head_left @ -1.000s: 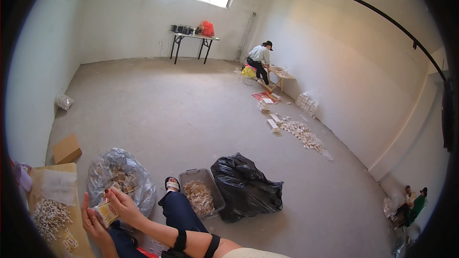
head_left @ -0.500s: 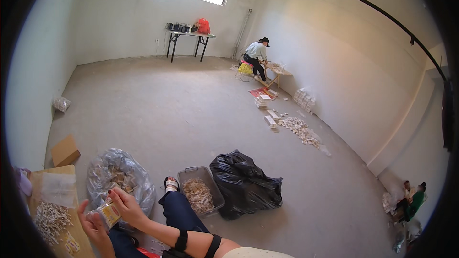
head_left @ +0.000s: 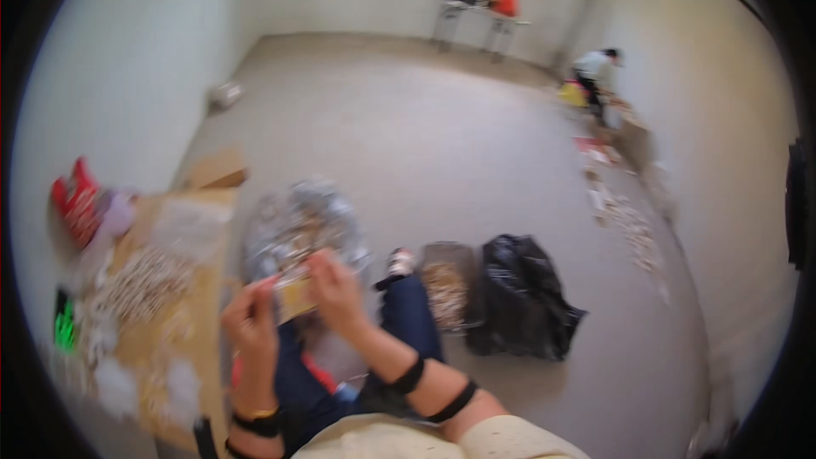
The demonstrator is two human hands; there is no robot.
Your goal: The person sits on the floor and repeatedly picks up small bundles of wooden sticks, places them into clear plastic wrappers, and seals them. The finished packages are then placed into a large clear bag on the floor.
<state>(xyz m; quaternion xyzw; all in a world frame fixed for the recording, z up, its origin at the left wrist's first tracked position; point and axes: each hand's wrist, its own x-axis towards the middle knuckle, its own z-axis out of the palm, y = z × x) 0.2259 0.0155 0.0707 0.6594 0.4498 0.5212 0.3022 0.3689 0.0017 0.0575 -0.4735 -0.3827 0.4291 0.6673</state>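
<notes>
Above my lap, my left hand and my right hand hold a small clear plastic packet with a yellow face between them. The left fingertips pinch its upper left corner, and the right fingers close on its upper right side. Blur hides the finer detail of the grip. Just beyond the hands, a large clear plastic bag stands on the floor with brownish packets inside. On my left, a low wooden table bears a heap of small whitish sticks and a clear plastic sheet.
A grey bin of small tan sticks stands right of my foot, beside a black plastic bag. A cardboard box lies behind the table. Another person sits far right near scattered pale pieces.
My view has turned left, so the room appears shifted right and more of the table shows. The packet, held low at the left before, is now up between both hands.
</notes>
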